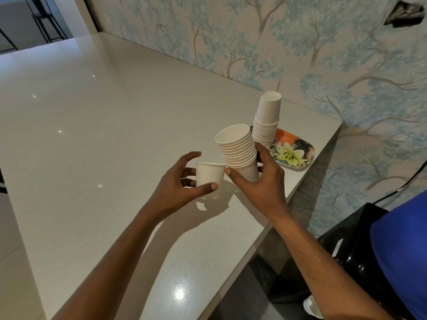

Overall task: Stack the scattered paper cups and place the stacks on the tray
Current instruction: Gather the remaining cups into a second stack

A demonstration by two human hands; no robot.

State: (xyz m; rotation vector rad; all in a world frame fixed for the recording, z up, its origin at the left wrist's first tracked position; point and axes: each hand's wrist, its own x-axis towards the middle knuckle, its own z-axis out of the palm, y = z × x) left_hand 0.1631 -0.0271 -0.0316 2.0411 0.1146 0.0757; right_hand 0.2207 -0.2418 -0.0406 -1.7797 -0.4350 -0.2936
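Note:
My right hand [261,181] grips the base of a stack of several white paper cups [238,146], mouths up and tilted left, held above the counter. My left hand [178,183] holds a single white paper cup [209,173] between thumb and fingers, upright, just left of the stack and touching its lower side. Behind them a flowered tray [298,155] lies near the counter's right edge. A second stack of several cups [266,121] stands on it upside down, leaning slightly.
The white speckled counter [104,135] stretches far to the left and back. A tree-patterned wall [300,54] runs behind the tray. Past the counter's right edge sit a black appliance [355,239] with a cable, and a blue garment [404,250].

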